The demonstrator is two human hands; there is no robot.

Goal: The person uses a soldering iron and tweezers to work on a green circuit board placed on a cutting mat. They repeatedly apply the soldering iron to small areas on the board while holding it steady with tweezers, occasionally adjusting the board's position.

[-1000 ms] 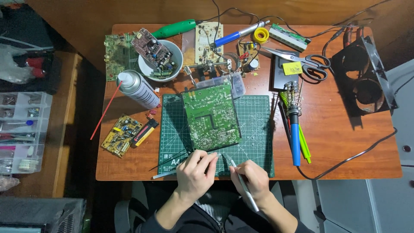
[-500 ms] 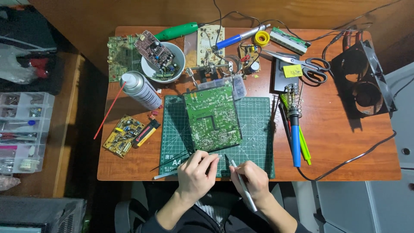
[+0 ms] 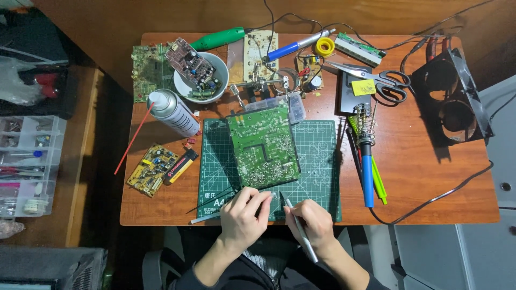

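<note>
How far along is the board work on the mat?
Set up: the green board lies solder side up on the cutting mat, soldering iron parked beside it. In hand: right hand holds a thin pen-like tool, left hand pinches something small at the board's near edge. What remains can't be judged from this view.

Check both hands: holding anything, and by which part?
Right hand grips a slim grey tool mid-shaft, pen-style. Left hand pinches something thin at its fingertips; cannot tell what.

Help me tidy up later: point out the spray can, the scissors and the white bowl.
spray can [image 3: 173,113], head view, middle of its silver body
scissors [image 3: 376,80], head view, near the pivot
white bowl [image 3: 221,79], head view, right rim
</note>
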